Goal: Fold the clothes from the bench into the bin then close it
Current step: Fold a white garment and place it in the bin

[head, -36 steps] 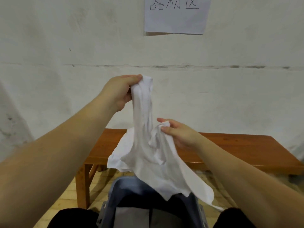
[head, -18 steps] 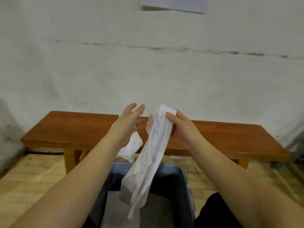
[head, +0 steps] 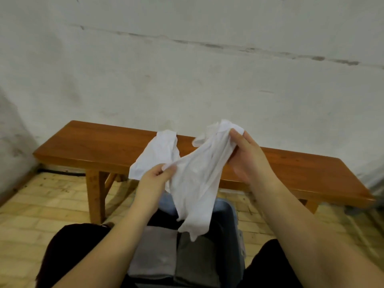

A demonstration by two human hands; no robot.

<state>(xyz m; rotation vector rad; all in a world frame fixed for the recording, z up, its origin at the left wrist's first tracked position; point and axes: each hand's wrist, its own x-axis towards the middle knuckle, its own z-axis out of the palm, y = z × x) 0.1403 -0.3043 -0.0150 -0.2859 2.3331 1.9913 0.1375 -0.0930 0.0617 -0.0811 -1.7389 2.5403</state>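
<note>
A white garment (head: 193, 177) is held in the air above the open bin (head: 232, 223), in front of the bench (head: 83, 146). Its top edge, at 1 o'clock from the bin, is grasped by the right hand (head: 247, 156); a fold at 10 o'clock is pinched by the left hand (head: 155, 179). The tail hangs down toward two folded grey pieces (head: 176, 254) already laid in the bin. For a neat fold, the cloth is best drawn taut between both grips, the loose flap at 11 o'clock brought in, and the edges matched before it is lowered. The bunched middle may crease if it is not shaken flat.
</note>
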